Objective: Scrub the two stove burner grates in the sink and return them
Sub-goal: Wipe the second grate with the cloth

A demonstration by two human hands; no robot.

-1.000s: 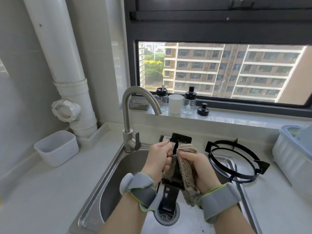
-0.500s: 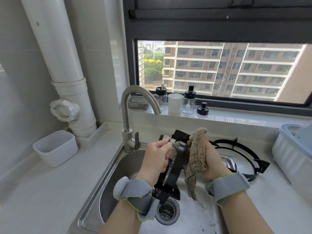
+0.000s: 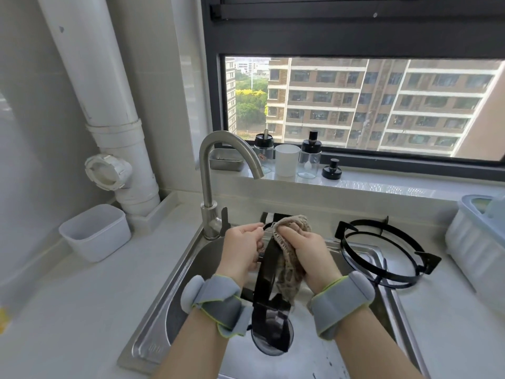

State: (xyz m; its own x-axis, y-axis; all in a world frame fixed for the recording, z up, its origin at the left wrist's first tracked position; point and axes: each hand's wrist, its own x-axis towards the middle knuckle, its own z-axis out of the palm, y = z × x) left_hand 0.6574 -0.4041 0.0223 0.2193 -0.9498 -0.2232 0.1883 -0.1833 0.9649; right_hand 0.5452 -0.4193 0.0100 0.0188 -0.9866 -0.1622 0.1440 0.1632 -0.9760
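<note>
Held grate stands edge-on over the sink, left hand pinching its top rim. Right hand, clutching the mesh cloth, has dropped from the raised position (scrubbing stroke continues). Second grate lies across the sink's right edge.

Both forearms rise from the bottom edge of the frame and converge at its centre. The left wristband and the right wristband are grey, edged in green. The left hand, its back to the camera, pinches the top of the grate with curled fingers. Just beside it, the right hand curls round the cloth and presses it to the grate.
</note>
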